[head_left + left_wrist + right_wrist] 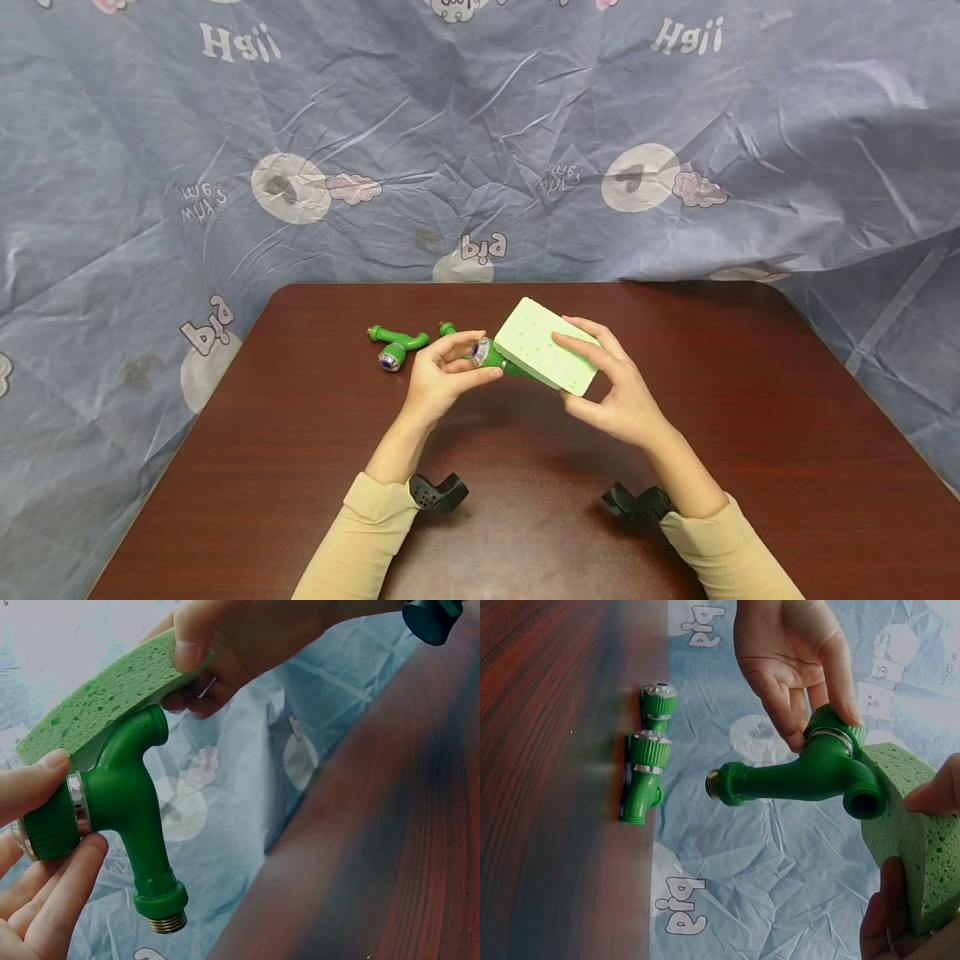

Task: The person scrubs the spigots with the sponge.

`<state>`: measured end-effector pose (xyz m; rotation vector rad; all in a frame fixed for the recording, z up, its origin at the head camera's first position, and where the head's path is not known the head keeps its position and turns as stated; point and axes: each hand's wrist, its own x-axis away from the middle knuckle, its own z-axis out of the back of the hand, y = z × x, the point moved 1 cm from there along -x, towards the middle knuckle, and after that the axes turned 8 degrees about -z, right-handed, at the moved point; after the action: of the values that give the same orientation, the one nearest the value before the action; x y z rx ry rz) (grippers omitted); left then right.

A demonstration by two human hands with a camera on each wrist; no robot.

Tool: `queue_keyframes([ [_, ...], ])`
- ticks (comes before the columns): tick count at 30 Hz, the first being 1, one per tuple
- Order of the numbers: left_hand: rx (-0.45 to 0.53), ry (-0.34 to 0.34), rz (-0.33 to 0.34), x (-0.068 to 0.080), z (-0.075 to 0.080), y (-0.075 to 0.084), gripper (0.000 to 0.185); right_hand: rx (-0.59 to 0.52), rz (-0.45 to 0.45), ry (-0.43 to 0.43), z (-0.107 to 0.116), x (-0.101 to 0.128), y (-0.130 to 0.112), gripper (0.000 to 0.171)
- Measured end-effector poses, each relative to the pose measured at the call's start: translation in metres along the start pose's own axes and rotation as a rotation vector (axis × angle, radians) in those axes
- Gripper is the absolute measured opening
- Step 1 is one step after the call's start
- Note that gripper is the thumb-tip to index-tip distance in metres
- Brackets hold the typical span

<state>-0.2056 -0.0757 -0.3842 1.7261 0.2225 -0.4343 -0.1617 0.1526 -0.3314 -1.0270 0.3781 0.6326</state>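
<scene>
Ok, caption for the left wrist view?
Left hand grips a green plastic tap while the right hand presses a green sponge onto it.

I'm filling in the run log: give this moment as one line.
left hand: grips green tap by its knob | right hand: holds green sponge against tap | second tap: lying on table

Dark reddish-brown wooden desk (750, 433), rounded corners, glossy surface. Backdrop: wrinkled blue-grey printed cloth (480, 125) with white circles, pink clouds, lettering, draped behind and beside desk. Even, diffuse lighting.
</scene>
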Motion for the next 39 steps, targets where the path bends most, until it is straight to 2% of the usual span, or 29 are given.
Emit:
queue_keyframes([
  [11, 0.023, -0.048, 0.018, 0.001, 0.002, 0.0, 0.05, 0.019, 0.023, 0.018, 0.002, 0.0, 0.002, 0.059],
  [18, 0.04, -0.056, 0.022, 0.001, 0.001, -0.001, 0.048, -0.045, 0.008, 0.012, 0.003, 0.0, 0.0, 0.059],
  [23, 0.051, -0.057, 0.02, 0.001, 0.0, 0.0, 0.047, -0.055, 0.048, -0.017, 0.001, 0.0, 0.0, 0.058],
  [27, 0.046, -0.031, 0.015, 0.0, 0.0, 0.0, 0.045, -0.021, 0.048, -0.008, 0.005, 0.0, 0.004, 0.057],
  [34, 0.049, 0.013, 0.028, 0.0, 0.001, 0.0, 0.043, 0.033, 0.016, 0.059, 0.012, -0.001, 0.006, 0.058],
  [39, 0.046, 0.014, 0.034, 0.0, 0.0, 0.001, 0.044, 0.053, 0.003, 0.021, 0.008, 0.0, 0.002, 0.058],
])
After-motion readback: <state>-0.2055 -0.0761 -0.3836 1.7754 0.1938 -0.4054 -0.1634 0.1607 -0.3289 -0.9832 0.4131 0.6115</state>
